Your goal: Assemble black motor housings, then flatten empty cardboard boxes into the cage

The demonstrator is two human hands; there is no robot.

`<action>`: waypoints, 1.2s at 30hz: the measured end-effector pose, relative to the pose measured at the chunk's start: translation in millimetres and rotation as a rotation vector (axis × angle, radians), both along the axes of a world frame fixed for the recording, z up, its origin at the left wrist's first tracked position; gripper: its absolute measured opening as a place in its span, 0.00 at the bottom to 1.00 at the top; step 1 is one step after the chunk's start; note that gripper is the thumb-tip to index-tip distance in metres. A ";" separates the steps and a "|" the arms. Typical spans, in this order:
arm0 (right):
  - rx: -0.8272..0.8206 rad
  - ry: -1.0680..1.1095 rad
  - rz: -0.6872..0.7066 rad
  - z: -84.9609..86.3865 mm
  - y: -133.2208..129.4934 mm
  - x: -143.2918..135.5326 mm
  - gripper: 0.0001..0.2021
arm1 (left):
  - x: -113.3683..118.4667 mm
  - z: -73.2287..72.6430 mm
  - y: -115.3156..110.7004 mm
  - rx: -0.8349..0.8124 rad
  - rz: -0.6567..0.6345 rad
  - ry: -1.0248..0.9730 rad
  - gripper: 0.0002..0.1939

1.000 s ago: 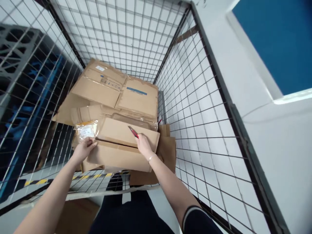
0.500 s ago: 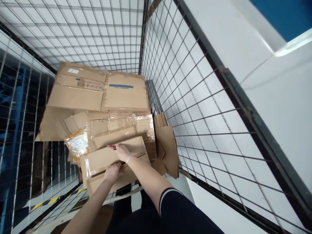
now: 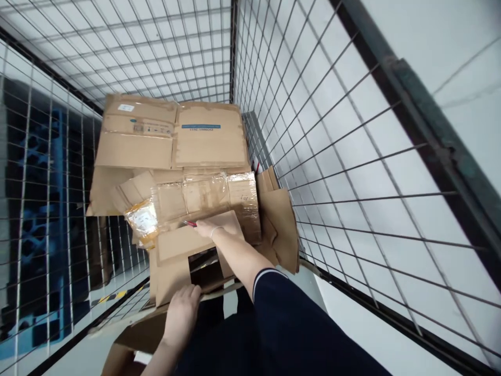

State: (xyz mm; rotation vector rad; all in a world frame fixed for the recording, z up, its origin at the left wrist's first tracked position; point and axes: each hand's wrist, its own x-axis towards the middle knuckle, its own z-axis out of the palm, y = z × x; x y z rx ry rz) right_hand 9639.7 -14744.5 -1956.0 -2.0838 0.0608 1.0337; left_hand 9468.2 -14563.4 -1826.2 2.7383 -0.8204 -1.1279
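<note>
In the head view, my right hand [image 3: 206,228] is closed around a slim red cutter [image 3: 190,223] whose tip points left. That hand rests on the far part of a brown cardboard box [image 3: 172,269]. My left hand [image 3: 182,309] is lower down, its fingers curled over the box's near flap. Between my hands a dark rectangular opening [image 3: 205,265] shows in the box. Just behind lies a flattened carton [image 3: 203,193] covered in shiny clear tape. A crumpled piece of yellow-edged plastic packaging [image 3: 145,219] lies to its left.
A wire mesh cage [image 3: 352,193] surrounds the cardboard on the sides and back. A large flattened carton [image 3: 211,138] leans at the back. Bent cardboard pieces [image 3: 279,224] stand at the right. Another open box [image 3: 143,334] is below my left arm. Blue plastic pallets [image 3: 39,209] stand outside, left.
My left hand has moved down toward me with the near flap, and a dark opening now shows in the box. My right hand still holds the cutter. The view has shifted slightly.
</note>
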 end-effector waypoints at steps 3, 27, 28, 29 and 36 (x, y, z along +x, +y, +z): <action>0.041 -0.046 -0.116 19.6 -28.5 -9.9 0.10 | 22.1 -1.0 2.7 -0.020 0.010 0.122 0.10; -0.404 -0.221 -0.310 44.8 -121.9 -269.5 0.20 | 62.0 -120.2 -43.7 -0.093 -0.203 -0.347 0.35; -0.433 -0.240 -0.283 42.4 -129.7 -266.4 0.20 | 61.9 -118.9 -40.6 -0.100 -0.197 -0.342 0.35; -0.453 -0.260 -0.252 40.0 -136.8 -263.1 0.19 | 62.2 -117.4 -36.9 -0.105 -0.192 -0.337 0.35; -0.454 -0.418 -0.003 33.3 -165.3 -240.2 0.17 | 68.9 -112.6 -15.4 -0.153 -0.158 -0.279 0.33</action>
